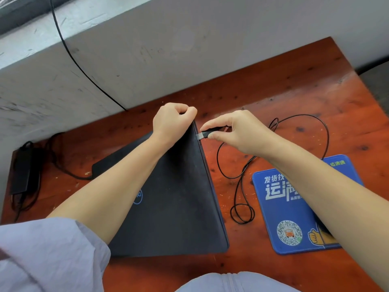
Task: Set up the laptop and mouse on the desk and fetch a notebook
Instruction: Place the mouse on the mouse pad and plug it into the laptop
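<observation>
A closed black laptop [179, 199] lies on the red-brown wooden desk [294, 98]. My left hand [171, 120] grips the laptop's far right corner, fingers curled over its edge. My right hand [235, 131] pinches a black USB plug [207, 133], whose metal tip touches the laptop's right side edge. From the plug a thin black mouse cable [237, 184] loops across the desk to the right. A blue mouse pad [294, 207] lies to the right of the laptop, partly under my right forearm. No mouse or notebook is in view.
A black power brick [23, 171] with its cord lies at the desk's left end. A grey wall [147, 49] runs behind the desk, with a black cable [69, 53] hanging down it. The desk's right edge drops off at the far right.
</observation>
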The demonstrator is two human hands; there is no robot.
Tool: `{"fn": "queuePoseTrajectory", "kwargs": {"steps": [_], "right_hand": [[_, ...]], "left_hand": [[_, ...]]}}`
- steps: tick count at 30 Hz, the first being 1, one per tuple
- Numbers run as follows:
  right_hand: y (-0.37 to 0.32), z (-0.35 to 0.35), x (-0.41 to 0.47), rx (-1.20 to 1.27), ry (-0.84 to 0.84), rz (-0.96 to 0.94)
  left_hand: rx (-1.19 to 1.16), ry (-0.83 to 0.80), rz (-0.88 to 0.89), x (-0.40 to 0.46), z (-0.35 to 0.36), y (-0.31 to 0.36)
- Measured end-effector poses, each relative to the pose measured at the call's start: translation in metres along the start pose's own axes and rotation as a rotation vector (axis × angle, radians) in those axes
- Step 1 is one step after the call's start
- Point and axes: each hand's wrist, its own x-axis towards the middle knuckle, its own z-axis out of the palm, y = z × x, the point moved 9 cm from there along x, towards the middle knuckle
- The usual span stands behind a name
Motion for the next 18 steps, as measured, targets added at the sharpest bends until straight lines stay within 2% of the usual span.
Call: {"fn": "queuePoseTrajectory", "kwargs": {"steps": [2, 6, 10, 14, 18], "right_hand": [[-0.002, 0.000, -0.002, 0.009, 0.015, -0.013], [-0.011, 0.001, -0.001, -0.139, -0.007, -0.105], [-0.004, -0.001, -0.005, -0.044, 0.007, -0.053], [-0.010, 0.004, -0.005, -0.161, 0.001, -0.117], [-0.003, 0.003, -0.007, -0.062, -0.059, -0.063]], "left_hand": [[-0.001, 0.000, 0.003, 0.000, 0.000, 0.001], [0.003, -0.017, 0.016, -0.001, 0.002, 0.003], [0.017, -0.014, 0.028, -0.002, 0.004, 0.004], [0.027, -0.013, 0.021, -0.002, 0.006, 0.006], [0.018, -0.022, 0.026, -0.004, 0.008, 0.005]]}}
